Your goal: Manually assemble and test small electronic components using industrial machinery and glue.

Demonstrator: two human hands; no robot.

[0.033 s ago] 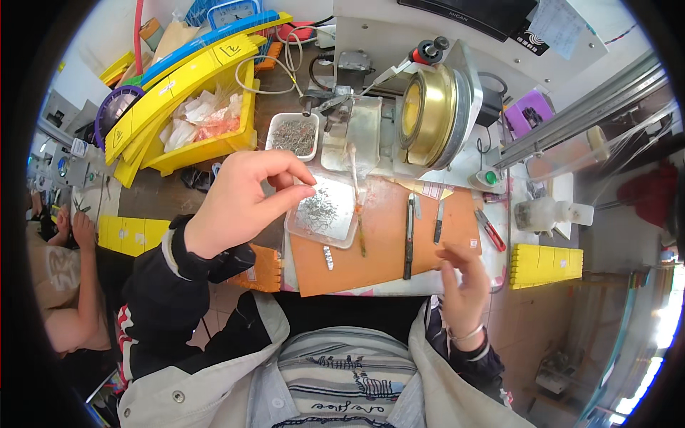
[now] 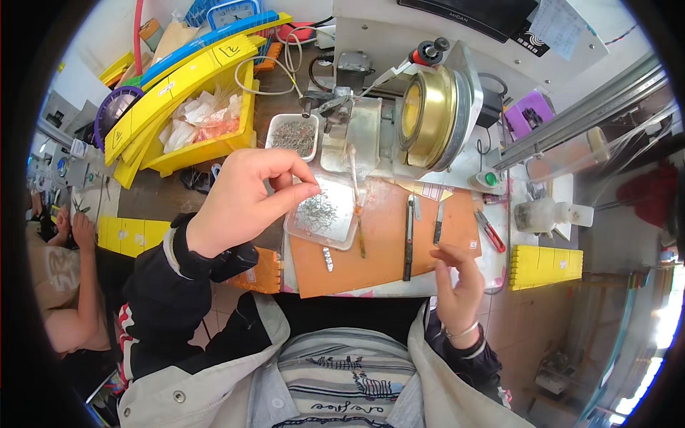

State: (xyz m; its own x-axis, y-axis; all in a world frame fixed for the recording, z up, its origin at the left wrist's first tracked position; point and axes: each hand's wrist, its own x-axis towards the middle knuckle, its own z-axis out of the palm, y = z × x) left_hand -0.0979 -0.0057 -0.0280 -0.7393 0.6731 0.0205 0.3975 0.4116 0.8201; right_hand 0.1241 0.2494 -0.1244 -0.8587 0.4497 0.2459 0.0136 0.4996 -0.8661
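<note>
Head view, looking down: left hand (image 2: 239, 203) hovers over a clear shallow tray (image 2: 325, 214) of thin metal pins (image 2: 317, 209), thumb and forefinger pressed together at their tips just above the pins; whether a pin sits between them cannot be told; right hand (image 2: 457, 285) is at the near edge of the bench (image 2: 153, 196), fingers loosely curled with the thumb close to the forefinger, whether anything is held cannot be told; tray rests on a brown mat (image 2: 385, 246); a second pin tray (image 2: 292, 135) stands behind it, beside a brass-coloured wheel machine (image 2: 428, 114); yellow bin (image 2: 193, 121) sits to the left.
</note>
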